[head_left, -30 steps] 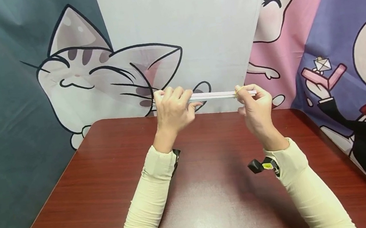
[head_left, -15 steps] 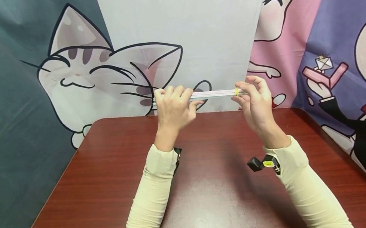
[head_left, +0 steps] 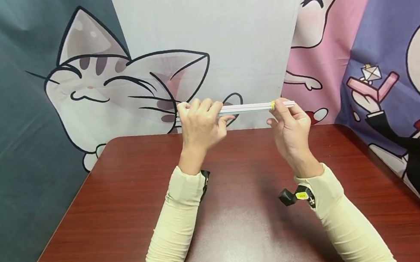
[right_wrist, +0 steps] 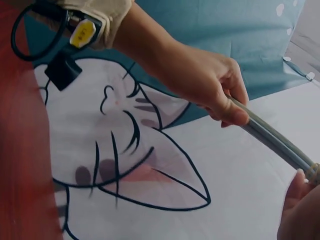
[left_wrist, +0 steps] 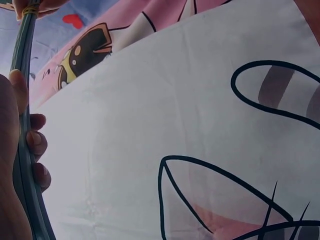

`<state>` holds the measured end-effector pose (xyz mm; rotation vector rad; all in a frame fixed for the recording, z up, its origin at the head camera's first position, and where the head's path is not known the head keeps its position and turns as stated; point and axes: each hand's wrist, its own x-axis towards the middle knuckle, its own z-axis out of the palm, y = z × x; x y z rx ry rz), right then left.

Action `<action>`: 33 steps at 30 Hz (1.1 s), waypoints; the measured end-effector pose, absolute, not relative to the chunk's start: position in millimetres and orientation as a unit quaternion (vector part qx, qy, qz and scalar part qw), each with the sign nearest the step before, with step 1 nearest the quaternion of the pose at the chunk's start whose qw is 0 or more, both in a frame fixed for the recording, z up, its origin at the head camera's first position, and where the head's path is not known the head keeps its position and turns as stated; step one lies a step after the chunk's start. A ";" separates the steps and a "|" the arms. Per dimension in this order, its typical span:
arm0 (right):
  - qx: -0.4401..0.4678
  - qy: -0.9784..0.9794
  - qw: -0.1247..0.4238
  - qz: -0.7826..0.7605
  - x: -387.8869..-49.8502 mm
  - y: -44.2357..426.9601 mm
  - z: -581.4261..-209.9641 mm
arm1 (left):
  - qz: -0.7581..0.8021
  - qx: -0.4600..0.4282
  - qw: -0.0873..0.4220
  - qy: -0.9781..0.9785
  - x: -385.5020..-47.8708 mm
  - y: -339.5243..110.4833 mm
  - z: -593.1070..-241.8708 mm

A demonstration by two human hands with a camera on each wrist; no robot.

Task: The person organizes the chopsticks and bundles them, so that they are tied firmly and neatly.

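Note:
A bundle of thin pale sticks (head_left: 248,108) is held level above the far part of the table. My left hand (head_left: 200,125) grips its left part, fingers curled round it, as the left wrist view (left_wrist: 22,145) also shows. A yellow rubber band (head_left: 273,105) circles the bundle near its right end. My right hand (head_left: 291,128) pinches the bundle at the band with thumb and finger, and the stick ends stick out past the fingertips. In the right wrist view the band (right_wrist: 314,172) lies against the right hand (right_wrist: 302,210).
Below the hands is a reddish-brown table (head_left: 125,209) with rounded far corners. Printed cloths with a cartoon cat (head_left: 91,114) and other figures hang behind it. Each wrist carries a small black camera, the right one (head_left: 287,197) standing out from the sleeve.
The right fingers, spread and raised around the band half a second ago, have lowered and moved in on the bundle. The stick ends beyond the band show again. The left hand has barely moved.

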<state>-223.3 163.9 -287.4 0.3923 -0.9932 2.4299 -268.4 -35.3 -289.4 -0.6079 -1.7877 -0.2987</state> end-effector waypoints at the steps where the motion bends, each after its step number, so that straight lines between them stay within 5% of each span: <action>1: 0.139 -0.363 0.249 0.887 -223.7 162.5 -288.2 | -0.128 -0.260 0.578 -0.763 -268.4 -35.7 -289.1; 7: 0.110 -0.350 0.265 0.892 -225.1 154.9 -291.4 | -0.127 -0.260 0.582 -0.760 -268.5 -33.9 -289.3; 18: 0.107 -0.360 0.186 0.908 -221.5 143.1 -295.7 | -0.127 -0.276 0.576 -0.759 -263.8 -27.7 -288.5; 33: 0.086 -0.338 0.217 0.912 -223.0 148.7 -293.8 | -0.125 -0.270 0.577 -0.761 -265.2 -26.2 -289.7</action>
